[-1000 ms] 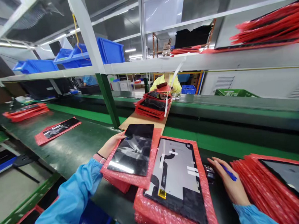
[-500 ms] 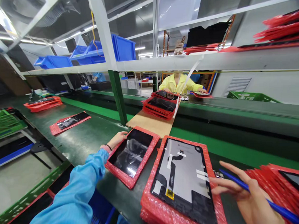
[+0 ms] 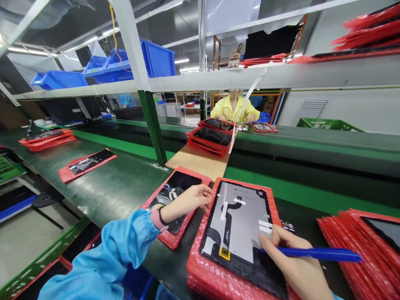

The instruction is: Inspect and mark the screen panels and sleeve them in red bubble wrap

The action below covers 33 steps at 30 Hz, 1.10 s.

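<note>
My left hand (image 3: 189, 201) lies across a dark glass display panel (image 3: 179, 185), its fingertips near the panel's right edge and nothing held in it. That panel sits on red bubble wrap (image 3: 170, 239). My right hand (image 3: 293, 265) grips a blue pen (image 3: 319, 252), whose tip is at the lower right of a second panel (image 3: 234, 226). This panel lies face down on thick red bubble wrap (image 3: 196, 274), showing a grey back with a black flexible strip, white tapes and a small yellow label.
A stack of panels in red wrap (image 3: 367, 257) lies at the right of the green bench. Beyond a cardboard sheet (image 3: 197, 163) are more wrapped panels (image 3: 211, 140) and a co-worker in a yellow smock (image 3: 233, 108). Blue bins (image 3: 59, 79) stand on a white shelf.
My left hand has moved right, from the far left edge of the dark panel to across its middle. My right hand has swung left, bringing the pen over the grey panel.
</note>
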Available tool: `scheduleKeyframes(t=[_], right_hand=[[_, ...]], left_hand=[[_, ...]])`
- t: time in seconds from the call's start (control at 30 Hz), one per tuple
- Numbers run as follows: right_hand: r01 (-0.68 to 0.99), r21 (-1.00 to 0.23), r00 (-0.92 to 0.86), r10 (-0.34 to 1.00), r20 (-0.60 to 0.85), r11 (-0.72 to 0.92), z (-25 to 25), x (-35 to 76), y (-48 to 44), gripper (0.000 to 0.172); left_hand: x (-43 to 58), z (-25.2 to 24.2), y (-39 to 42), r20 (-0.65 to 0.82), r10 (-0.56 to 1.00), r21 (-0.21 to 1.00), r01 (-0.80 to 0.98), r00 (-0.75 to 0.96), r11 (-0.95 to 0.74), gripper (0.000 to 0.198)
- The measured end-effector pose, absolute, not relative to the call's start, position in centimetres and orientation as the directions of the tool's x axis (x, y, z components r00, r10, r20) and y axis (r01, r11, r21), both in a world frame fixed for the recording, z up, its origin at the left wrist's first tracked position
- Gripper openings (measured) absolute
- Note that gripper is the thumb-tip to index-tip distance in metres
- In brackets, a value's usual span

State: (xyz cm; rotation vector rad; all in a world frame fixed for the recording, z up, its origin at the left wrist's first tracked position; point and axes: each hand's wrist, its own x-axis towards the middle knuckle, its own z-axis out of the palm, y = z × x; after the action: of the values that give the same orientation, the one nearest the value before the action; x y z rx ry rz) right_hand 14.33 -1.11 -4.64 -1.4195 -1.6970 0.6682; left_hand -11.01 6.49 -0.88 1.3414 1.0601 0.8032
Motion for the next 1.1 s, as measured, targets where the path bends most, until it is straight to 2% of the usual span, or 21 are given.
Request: scheduleKeyframes(t=[0.23, 0.37, 0.47, 0.57, 0.7, 0.83, 0.93, 1.03, 1.1], right_hand=[[0.583, -0.774, -0.113, 0.968, 0.225, 0.248, -4.2, 14.2, -1.2, 0.038], [0.560, -0.803, -0.066, 0.977, 0.203, 0.205, -3.9, 14.3, -1.2, 0.038], [0.481, -0.864, -0.014, 0.987, 0.162, 0.149, -3.5, 14.3, -1.0, 0.042], [0.321, -0.943, -0.007, 0.996, 0.090, 0.088, -3.0, 14.1, -0.9, 0.047], [0.032, -0.999, -0.057, 0.998, -0.013, -0.011, -3.0, 14.1, -1.0, 0.041], [-0.001, -0.999, -0.046, 0.998, 0.052, 0.052, -3.2, 15.0, -0.9, 0.037], [-0.096, -0.989, 0.102, 0.990, 0.100, 0.109, -2.1, 16.4, -0.5, 0.026], [-0.231, -0.944, 0.318, 0.935, 0.156, 0.236, -0.2, 17.6, 0.0, 0.032], [-0.262, -0.914, 0.406, 0.895, 0.188, 0.311, 0.9, 18.0, 0.3, 0.033]], left_hand=[[-10.7, -1.2, 6.9, -0.258, 0.895, 0.966, 0.083, 0.363, 0.245, 0.026], [-11.0, -0.7, 7.3, -0.353, 0.851, 0.928, 0.029, 0.390, 0.372, 0.033], [-11.0, -0.1, 7.8, -0.417, 0.807, 0.889, 0.002, 0.419, 0.458, 0.032], [-10.2, 0.0, 8.1, -0.423, 0.789, 0.877, -0.019, 0.446, 0.480, 0.028], [-7.6, -0.5, 7.6, -0.382, 0.783, 0.876, -0.078, 0.492, 0.476, 0.029], [-5.8, -0.9, 6.7, -0.318, 0.822, 0.880, -0.177, 0.472, 0.441, 0.034], [-5.7, -0.5, 6.3, -0.223, 0.872, 0.902, -0.248, 0.435, 0.354, 0.045], [-6.1, 0.6, 6.2, -0.061, 0.932, 0.931, -0.316, 0.357, 0.182, 0.049], [-6.2, 1.3, 6.2, 0.028, 0.958, 0.936, -0.344, 0.285, 0.075, 0.047]])
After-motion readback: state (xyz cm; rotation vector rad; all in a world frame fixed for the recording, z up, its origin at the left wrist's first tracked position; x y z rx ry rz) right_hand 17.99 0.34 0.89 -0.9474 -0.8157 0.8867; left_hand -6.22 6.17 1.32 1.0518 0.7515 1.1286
